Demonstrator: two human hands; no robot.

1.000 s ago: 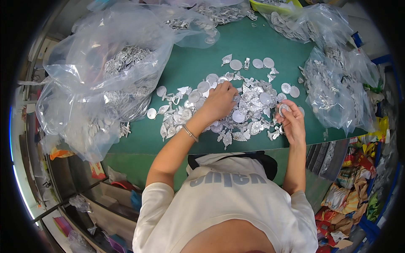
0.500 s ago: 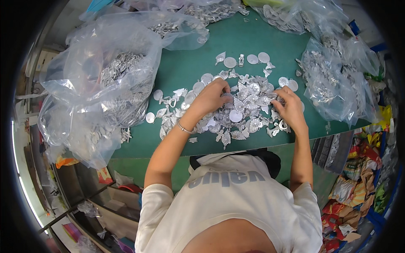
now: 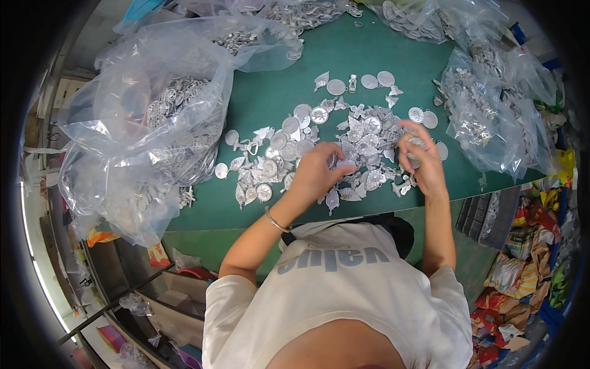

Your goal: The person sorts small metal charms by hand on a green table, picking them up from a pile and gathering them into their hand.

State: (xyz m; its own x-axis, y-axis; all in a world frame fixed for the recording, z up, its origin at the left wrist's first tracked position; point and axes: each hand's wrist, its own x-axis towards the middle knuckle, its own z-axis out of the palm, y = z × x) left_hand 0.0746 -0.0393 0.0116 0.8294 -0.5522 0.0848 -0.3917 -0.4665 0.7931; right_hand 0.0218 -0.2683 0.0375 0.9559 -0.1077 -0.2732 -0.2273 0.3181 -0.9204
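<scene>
A loose pile of silver-coloured metal pendants (image 3: 369, 144), with discs, leaf shapes and small figures, lies on the green table. My left hand (image 3: 318, 172), a bangle on its wrist, is closed at the pile's near side with a pale, round pendant (image 3: 345, 168) at its fingertips. At the pile's right edge, the fingers of my right hand (image 3: 425, 160) curl around another round pendant (image 3: 416, 145), partly hidden by them. Beyond the pile, several discs and a leaf-shaped pendant (image 3: 321, 80) form a loose row.
A large clear plastic bag (image 3: 203, 55) of metal pieces fills the table's left side. Another filled bag (image 3: 491, 117) sits at the right, and more bags line the far edge. Bare green tabletop (image 3: 381, 52) shows beyond the row. Below at right are a grey crate (image 3: 488, 218) and crumpled packaging (image 3: 513, 270).
My left hand has drawn nearer to me, uncovering discs at the pile's upper left. My right hand has shifted slightly, and a round pendant now shows in its fingers.
</scene>
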